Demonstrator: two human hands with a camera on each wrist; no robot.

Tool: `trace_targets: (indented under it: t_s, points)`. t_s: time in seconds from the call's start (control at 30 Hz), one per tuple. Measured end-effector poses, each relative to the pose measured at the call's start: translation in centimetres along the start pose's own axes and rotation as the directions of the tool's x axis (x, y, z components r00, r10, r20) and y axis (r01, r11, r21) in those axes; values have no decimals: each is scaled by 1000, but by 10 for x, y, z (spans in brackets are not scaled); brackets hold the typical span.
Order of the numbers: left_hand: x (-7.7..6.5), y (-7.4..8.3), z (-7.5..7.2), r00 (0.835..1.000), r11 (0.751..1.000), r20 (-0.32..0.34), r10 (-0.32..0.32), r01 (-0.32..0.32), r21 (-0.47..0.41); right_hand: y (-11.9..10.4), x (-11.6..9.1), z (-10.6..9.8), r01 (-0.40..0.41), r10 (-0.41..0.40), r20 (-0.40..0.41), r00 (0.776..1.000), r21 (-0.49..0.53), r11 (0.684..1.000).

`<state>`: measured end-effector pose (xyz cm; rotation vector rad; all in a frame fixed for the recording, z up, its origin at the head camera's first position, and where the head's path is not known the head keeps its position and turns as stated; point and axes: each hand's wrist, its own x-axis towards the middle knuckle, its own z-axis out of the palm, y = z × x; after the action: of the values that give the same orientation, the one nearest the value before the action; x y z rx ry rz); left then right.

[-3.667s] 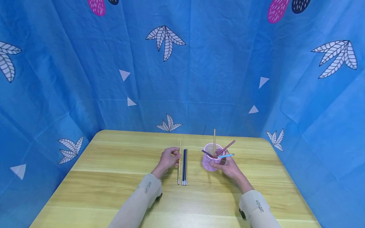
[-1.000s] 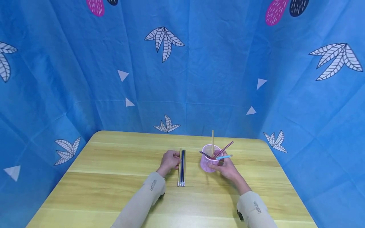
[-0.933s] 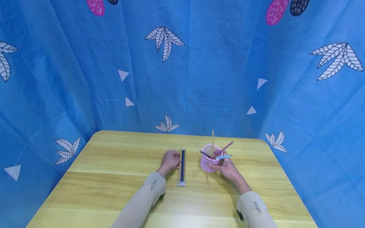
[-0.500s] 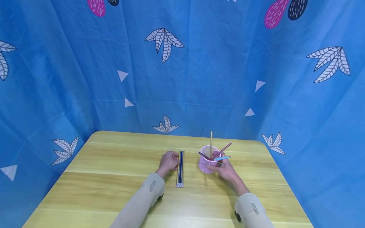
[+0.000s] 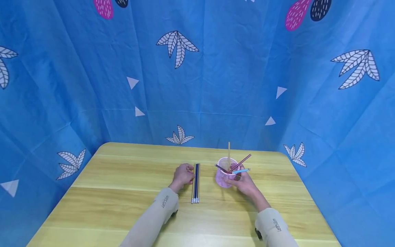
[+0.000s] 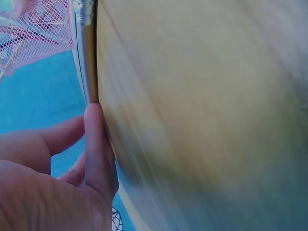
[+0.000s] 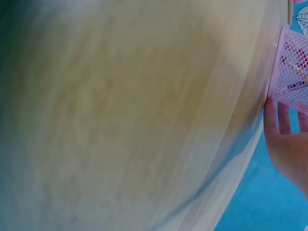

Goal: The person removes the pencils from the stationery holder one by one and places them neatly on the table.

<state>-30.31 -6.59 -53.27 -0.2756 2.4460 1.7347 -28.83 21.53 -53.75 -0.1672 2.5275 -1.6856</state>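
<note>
Several pencils (image 5: 196,185) lie side by side on the wooden table, gold ones at the outside and dark blue between, with their eraser ends toward me. My left hand (image 5: 182,175) is at the left edge of this row. In the left wrist view its fairly straight fingers (image 6: 100,149) touch the side of the outer gold pencil (image 6: 90,62). With my right hand (image 5: 245,183) I grip a pink mesh pencil cup (image 5: 220,179) from its right, thumb across the front. A gold pencil (image 5: 229,151) stands tall in the cup; red, dark and light blue pencils lean out over its rim.
The light wooden table (image 5: 123,192) has rounded far corners. A blue patterned curtain (image 5: 234,85) surrounds its back and both sides. Between the pencil row and the cup lies a strip of tabletop.
The gold pencil my left hand held upright apart from the row now lies against the dark pencils. My right hand keeps its grip on the cup. The head view has shifted slightly.
</note>
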Motion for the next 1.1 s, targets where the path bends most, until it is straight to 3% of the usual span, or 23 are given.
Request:
trace_targets:
  t_s: [0.27,0.5,0.63,0.77,0.93,1.1]
  points:
    - [3,0,0,1000,1000,-11,-10,10,17,-1,0,0,-10,10,0,1000,-6,1000]
    - [-10,15,0,989,988,-28,146,-145,57,-2,0,0,-7,7,6,1000,5,1000]
    - [-19,29,6,971,970,14,237,-236,-64,-2,0,0,-4,4,4,1000,7,1000]
    - [-26,38,17,948,937,83,307,-286,-200,-1,0,0,-2,2,-2,1000,7,1000]
    - [-31,44,33,931,917,122,343,-305,-256,0,2,0,-1,1,0,1000,4,1000]
    - [-31,47,47,924,904,105,366,-327,-277,1,3,1,-3,3,8,1000,9,1000]
